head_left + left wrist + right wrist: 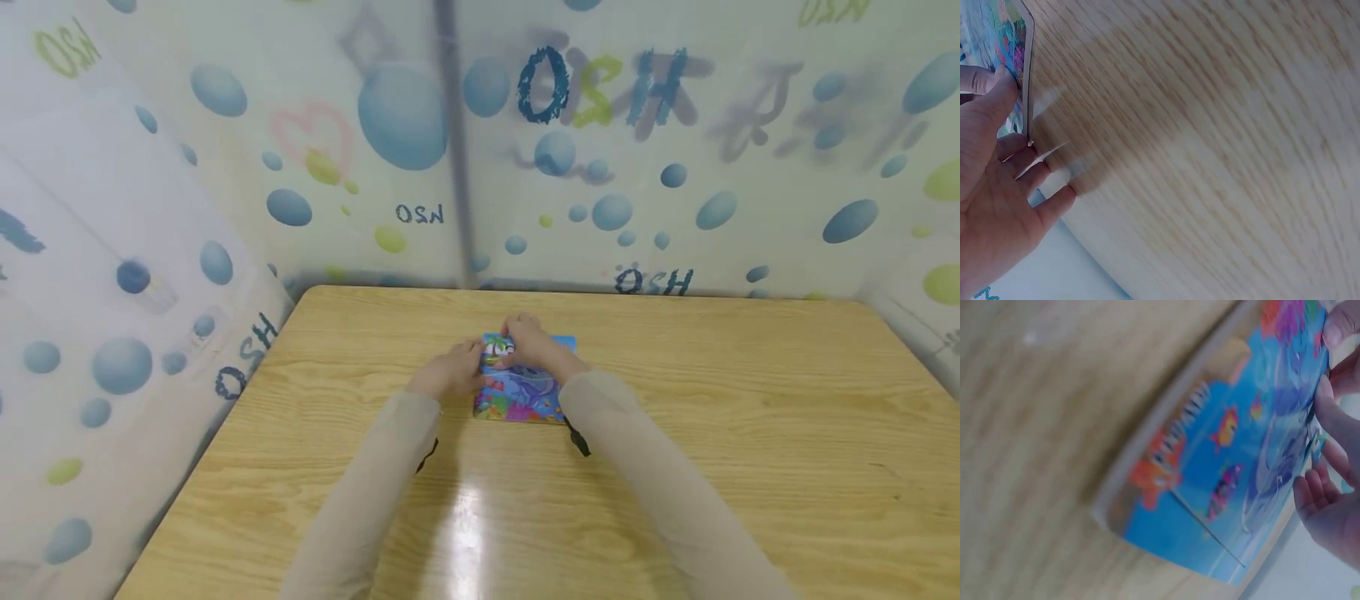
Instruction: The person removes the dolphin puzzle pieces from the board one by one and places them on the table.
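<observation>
A colourful jigsaw puzzle board (525, 400) with an underwater picture lies flat on the wooden table. In the right wrist view, orange and purple fish and thin seams show on its face. My left hand (453, 367) grips the board's left edge, its thumb (1000, 94) on the picture and the other fingers at the rim. Over the upper left part, my right hand (531, 343) pinches a small puzzle piece (1316, 449) between thumb and fingers. The right hand and wrist cover part of the board in the head view.
The wooden table (750, 400) stretches out around the board. Behind it and at the left stand pale curtains (480, 208) with blue and green bubble prints. Dark straps (577, 437) show at the wrists.
</observation>
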`<action>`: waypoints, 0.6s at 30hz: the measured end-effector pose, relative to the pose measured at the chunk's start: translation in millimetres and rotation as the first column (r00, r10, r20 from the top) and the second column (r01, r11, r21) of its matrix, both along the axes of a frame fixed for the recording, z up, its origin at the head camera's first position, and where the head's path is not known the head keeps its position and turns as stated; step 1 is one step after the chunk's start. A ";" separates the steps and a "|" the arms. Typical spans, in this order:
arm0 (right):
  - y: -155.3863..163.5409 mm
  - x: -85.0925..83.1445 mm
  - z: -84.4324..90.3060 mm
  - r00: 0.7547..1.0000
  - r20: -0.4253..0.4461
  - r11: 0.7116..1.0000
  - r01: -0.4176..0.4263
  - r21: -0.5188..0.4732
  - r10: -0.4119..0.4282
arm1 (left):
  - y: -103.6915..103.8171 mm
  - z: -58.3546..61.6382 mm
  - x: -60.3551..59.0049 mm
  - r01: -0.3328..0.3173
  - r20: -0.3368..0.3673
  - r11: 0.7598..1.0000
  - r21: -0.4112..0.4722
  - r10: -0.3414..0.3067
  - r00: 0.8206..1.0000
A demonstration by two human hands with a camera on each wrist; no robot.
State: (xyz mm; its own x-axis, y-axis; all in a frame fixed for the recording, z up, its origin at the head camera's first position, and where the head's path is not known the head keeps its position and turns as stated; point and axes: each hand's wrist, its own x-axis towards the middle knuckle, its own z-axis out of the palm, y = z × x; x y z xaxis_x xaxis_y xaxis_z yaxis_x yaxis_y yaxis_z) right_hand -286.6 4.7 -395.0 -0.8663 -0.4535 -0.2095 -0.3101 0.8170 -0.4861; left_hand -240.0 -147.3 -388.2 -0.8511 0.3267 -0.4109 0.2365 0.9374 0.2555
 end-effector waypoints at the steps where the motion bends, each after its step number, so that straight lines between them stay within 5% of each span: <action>1: 0.1 1.7 -0.8 1.000 -0.010 1.000 0.009 -0.023 -0.009 | 0.1 0.5 0.1 -0.003 0.000 1.000 0.004 0.003 1.000; 8: -4.6 14.7 -8.1 0.992 -0.092 0.984 0.069 -0.165 -0.086 | -0.6 0.9 2.6 -0.037 0.016 0.999 0.023 0.037 0.999; 18: 1.7 7.1 -0.9 0.988 -0.006 0.929 0.146 -0.339 -0.157 | 0.8 -1.2 0.3 -0.049 0.012 0.998 0.025 0.049 0.999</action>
State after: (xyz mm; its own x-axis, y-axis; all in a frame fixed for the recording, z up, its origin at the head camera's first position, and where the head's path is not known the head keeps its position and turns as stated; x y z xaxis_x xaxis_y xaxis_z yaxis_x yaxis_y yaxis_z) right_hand -279.5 6.4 -395.9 -0.9339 -0.3555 -0.0377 -0.2161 0.6454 -0.7326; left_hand -239.7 -146.4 -389.4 -0.8616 0.2949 -0.4131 0.1873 0.9412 0.2812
